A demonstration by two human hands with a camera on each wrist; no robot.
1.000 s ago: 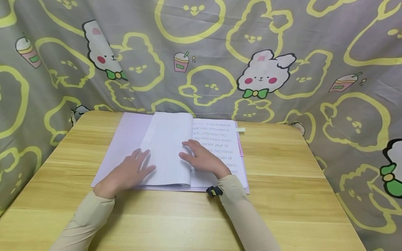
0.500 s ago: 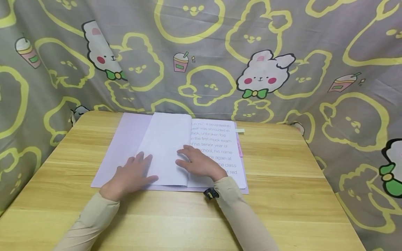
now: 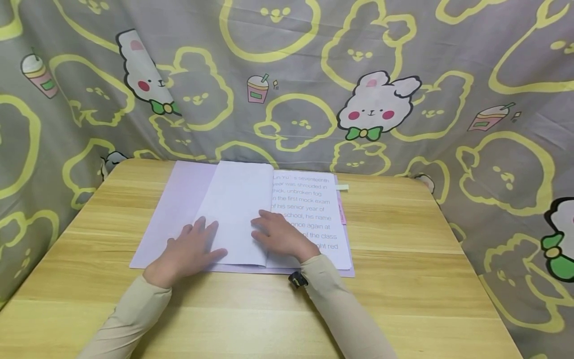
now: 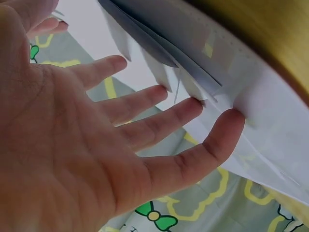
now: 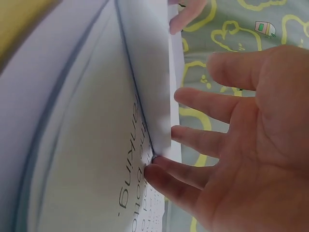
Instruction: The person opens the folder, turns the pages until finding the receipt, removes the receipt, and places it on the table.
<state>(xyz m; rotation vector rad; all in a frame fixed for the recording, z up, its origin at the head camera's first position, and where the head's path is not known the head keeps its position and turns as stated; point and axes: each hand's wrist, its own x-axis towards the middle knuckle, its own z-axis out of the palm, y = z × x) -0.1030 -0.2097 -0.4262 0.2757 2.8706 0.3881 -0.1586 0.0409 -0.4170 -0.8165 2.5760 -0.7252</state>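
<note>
Flatly, both open grips, left hand (image 3: 190, 248) and right hand (image 3: 281, 235), on booklet (image 3: 242, 214), near table (image 3: 403, 279) edge.

Head view: you get bright, even, soft light, no hard glare. Faint shadows sit under your forearms on the bench (image 3: 403, 279). Printed page (image 3: 314, 209) reads sharp; backdrop cloth (image 3: 287, 75) is crisp too, slight bowing at frame edges. Left wrist view: dimmer, your palm is shaded and soft, paper edges (image 4: 203, 92) smeared, bench corner blurred. Right wrist view: brighter, fingers (image 5: 203, 106) slightly soft, near text blurred and stretched by the close lens.
</note>
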